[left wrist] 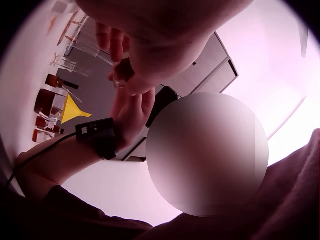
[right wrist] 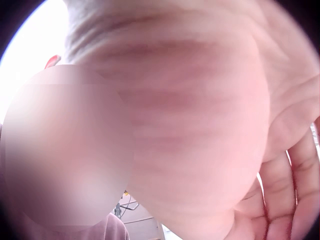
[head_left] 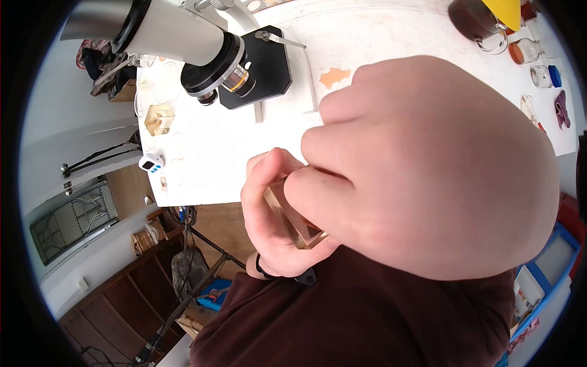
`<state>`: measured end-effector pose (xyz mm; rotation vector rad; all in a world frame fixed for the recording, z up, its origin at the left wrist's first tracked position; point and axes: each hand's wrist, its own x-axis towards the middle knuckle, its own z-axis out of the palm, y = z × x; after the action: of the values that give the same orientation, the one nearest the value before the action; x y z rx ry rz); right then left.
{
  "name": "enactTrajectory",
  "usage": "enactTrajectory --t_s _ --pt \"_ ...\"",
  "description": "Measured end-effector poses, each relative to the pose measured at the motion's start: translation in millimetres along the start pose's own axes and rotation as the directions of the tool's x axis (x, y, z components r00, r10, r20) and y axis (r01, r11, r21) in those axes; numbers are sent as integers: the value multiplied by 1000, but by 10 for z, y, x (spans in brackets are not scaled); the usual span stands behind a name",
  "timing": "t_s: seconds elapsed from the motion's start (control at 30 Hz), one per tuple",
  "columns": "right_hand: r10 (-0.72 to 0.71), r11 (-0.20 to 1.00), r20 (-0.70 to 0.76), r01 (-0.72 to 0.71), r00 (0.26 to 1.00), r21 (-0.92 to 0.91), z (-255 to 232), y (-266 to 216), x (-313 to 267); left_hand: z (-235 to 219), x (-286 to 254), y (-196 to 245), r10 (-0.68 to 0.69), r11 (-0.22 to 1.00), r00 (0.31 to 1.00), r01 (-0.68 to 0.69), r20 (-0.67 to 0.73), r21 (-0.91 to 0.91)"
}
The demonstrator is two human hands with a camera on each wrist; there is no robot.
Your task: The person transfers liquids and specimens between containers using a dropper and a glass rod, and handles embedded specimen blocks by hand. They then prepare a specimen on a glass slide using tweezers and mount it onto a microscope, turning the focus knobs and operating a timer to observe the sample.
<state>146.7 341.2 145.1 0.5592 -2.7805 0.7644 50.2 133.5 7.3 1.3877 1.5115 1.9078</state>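
A small clear amber block (head_left: 293,217) is held up close to the head camera, well above the white table (head_left: 379,43), pinched between both hands. A drop seems the likeliest mishap: the block's faces look smooth, only fingertips appear to be applied to it, and a slip would probably send it past the table edge toward the floor, or down onto the lap. A second risk is judged to lie with the microscope (head_left: 202,55), which stands near the edge just beyond the hands and could be knocked by a careless swing of an elbow. The left hand (head_left: 269,214) is seen curled from below and from the side around the block, thumb and fingers bent along its near edge, with a dark strap at the wrist. The right hand (head_left: 428,165) is brought over from above, knuckles toward the camera and fingers folded down onto the top of the block, so that most of the block is hidden. In the left wrist view the pinch is confirmed dimly; in the right wrist view only palm is shown. A second amber block (head_left: 160,118) rests on the table beside the microscope.
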Motion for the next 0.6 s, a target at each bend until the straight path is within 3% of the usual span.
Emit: enactTrajectory --t_s 0.07,0.27,0.33,0.4,0.43,0.47,0.5,0.53,0.6 --pt "16 1000 1 -16 1000 -11 3 -30 -49 -27 26 20 70 997 994 -72 79 20" --pt "54 997 4 -54 999 -52 9 -67 -14 -46 78 183 -4 1000 993 2 115 19" --pt "58 997 3 -58 998 -60 75 -58 -16 -32 64 178 -9 1000 998 8 65 21" --pt "45 999 -362 -32 931 42 272 -25 -31 -69 17 86 20 1000 997 -21 68 23" --pt "44 999 -363 -31 931 42 218 -32 -10 -85 3 57 48 999 996 -49 73 22" --pt "-3 997 -256 -17 967 -77 115 -44 24 -92 4 84 47 999 996 -49 73 24" --pt "-38 981 -141 10 989 -193 59 -45 42 -95 5 130 -13 999 998 10 65 41" --pt "-39 981 -143 11 989 -193 121 -26 31 -94 5 156 -73 996 996 69 55 57" --pt "8 1000 -387 1 922 24 327 25 3 -79 -14 133 -71 997 997 70 31 34"
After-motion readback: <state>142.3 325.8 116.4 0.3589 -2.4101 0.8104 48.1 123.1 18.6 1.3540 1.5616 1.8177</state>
